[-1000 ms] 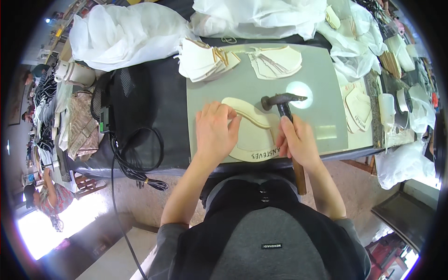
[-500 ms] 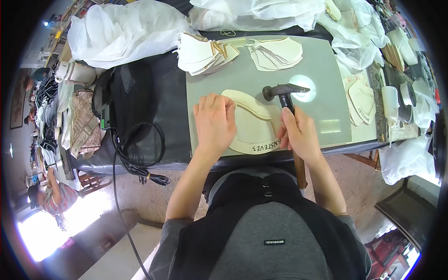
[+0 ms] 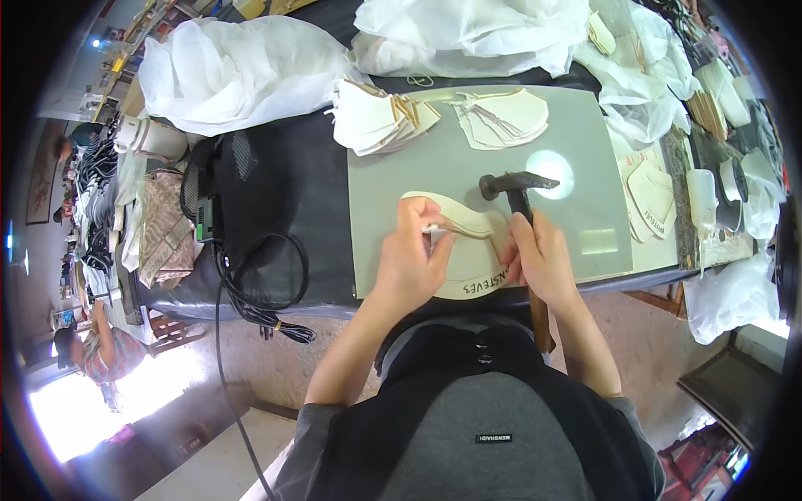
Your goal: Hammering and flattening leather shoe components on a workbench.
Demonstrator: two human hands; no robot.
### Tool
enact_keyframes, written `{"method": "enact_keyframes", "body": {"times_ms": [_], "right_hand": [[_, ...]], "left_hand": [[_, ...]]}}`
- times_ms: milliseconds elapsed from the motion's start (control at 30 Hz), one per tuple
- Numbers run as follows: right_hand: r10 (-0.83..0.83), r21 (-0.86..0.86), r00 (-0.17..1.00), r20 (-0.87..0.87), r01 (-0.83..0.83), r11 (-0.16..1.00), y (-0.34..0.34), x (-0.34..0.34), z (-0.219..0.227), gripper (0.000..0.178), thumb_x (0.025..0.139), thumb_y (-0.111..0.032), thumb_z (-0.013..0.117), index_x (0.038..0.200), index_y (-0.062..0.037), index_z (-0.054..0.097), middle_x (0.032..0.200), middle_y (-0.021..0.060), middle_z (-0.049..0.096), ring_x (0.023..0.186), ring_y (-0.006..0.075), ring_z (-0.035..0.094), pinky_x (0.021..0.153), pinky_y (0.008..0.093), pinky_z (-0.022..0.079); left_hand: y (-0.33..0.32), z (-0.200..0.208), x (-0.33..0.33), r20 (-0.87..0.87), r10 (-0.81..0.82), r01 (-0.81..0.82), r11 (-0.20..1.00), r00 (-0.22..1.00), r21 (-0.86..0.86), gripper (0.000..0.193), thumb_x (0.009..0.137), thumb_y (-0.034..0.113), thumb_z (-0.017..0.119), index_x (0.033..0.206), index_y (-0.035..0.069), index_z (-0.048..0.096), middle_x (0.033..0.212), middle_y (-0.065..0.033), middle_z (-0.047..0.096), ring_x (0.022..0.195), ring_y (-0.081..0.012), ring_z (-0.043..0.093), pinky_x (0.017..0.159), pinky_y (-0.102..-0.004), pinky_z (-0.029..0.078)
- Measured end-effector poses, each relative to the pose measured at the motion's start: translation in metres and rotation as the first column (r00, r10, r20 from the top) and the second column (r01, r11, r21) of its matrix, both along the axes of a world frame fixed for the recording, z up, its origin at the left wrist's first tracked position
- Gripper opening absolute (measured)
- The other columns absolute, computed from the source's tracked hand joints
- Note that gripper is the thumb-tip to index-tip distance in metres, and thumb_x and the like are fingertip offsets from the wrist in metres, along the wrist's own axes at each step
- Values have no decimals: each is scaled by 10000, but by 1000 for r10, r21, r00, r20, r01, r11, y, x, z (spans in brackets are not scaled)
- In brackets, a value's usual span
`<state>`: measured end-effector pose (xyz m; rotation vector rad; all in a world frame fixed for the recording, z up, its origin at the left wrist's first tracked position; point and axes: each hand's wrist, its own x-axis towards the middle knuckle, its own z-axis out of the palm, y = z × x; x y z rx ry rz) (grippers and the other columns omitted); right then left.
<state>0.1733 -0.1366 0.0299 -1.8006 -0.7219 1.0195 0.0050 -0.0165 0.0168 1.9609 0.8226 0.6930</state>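
Note:
My right hand [image 3: 543,260] is closed round the wooden handle of a hammer [image 3: 520,183]. Its dark metal head stands just beyond my fingers, and the handle's end reaches past the table's front edge. Beneath my hands, on a grey-green board [image 3: 585,159], lies a flat cream pattern piece [image 3: 472,280] with dark writing along its near edge. On it rests a smaller cream shoe-upper piece [image 3: 460,226] with a brownish curved edge. My left hand [image 3: 411,260] pinches that piece's left end between thumb and index finger, slightly lifted. My fingers partly hide it.
Two fanned stacks of cream pieces, a left stack [image 3: 380,121] and a right stack [image 3: 505,118], lie at the board's far side. Left are a black bag [image 3: 259,184] and coiled cable [image 3: 284,275]. White plastic bags [image 3: 242,75] line the back. More patterns [image 3: 650,200] lie right.
My left hand has turned and come nearer; its thumb and index finger now visibly pinch the small piece's end. The hammer stays in my right hand. The whole view has shifted slightly.

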Motion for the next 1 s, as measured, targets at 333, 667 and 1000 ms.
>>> {"method": "enact_keyframes", "body": {"times_ms": [333, 667, 1000], "right_hand": [[-76, 68, 997, -13, 76, 995, 4, -1, -1, 398, 1050, -310, 465, 816, 12, 475, 617, 92, 624, 456, 174, 620, 419, 297, 457], [-104, 86, 992, -67, 110, 990, 2, 3, -1, 375, 1033, -263, 498, 795, 26, 486, 625, 111, 635, 466, 185, 626, 450, 315, 481], [-80, 139, 997, -2, 79, 987, 0, 5, -5, 368, 1034, -263, 512, 815, 32, 491, 603, 118, 621, 458, 209, 626, 447, 340, 482]], "left_hand": [[213, 18, 22, -21, 50, -46, 987, 999, 155, 495, 829, 94, 746, 1231, -25, 483, 1029, -103, 648, 824, -210, 626, 787, -328, 507], [116, -2, 137, -15, -148, 126, 779, 989, 614, 359, 846, 272, 737, 1060, -7, 665, 1079, -154, 660, 961, -322, 639, 844, -404, 499], [97, -23, 170, -329, -79, 255, 805, 941, 536, 348, 852, 365, 695, 1069, 94, 694, 1061, -110, 618, 1042, -305, 580, 902, -457, 429]]}}
